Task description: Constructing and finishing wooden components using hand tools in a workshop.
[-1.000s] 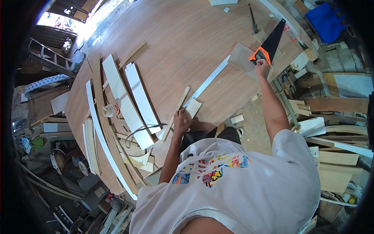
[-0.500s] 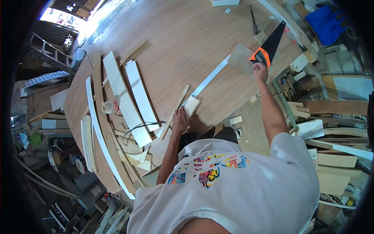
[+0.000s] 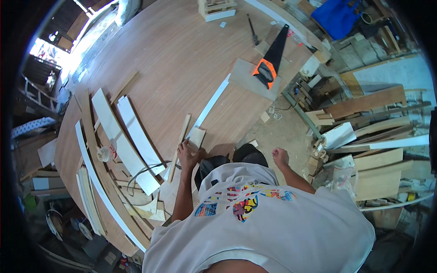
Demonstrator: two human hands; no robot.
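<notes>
My left hand (image 3: 186, 154) is curled at the lower end of a small pale wooden block (image 3: 197, 136), gripping it. The block lies over the near end of a long white strip (image 3: 212, 103), beside thin wooden sticks (image 3: 183, 134). My right hand (image 3: 280, 156) hangs off the table's edge with loosely curled fingers and nothing visible in them. A handsaw (image 3: 271, 63) with an orange-and-black handle lies on a greyish board (image 3: 241, 79) at the right of the wooden tabletop (image 3: 164, 63).
White boards (image 3: 118, 139), curved strips (image 3: 86, 164), a tape roll (image 3: 104, 153) and a cable occupy the table's left. A metal tool (image 3: 253, 32) lies beyond the saw. Stacked offcuts (image 3: 378, 177), a blue bag (image 3: 331, 18) and a ladder (image 3: 38, 95) surround the table.
My right hand has let go of the saw and moved down toward my body. The saw stays on the board. My left hand remains at the block. The whole view has shifted.
</notes>
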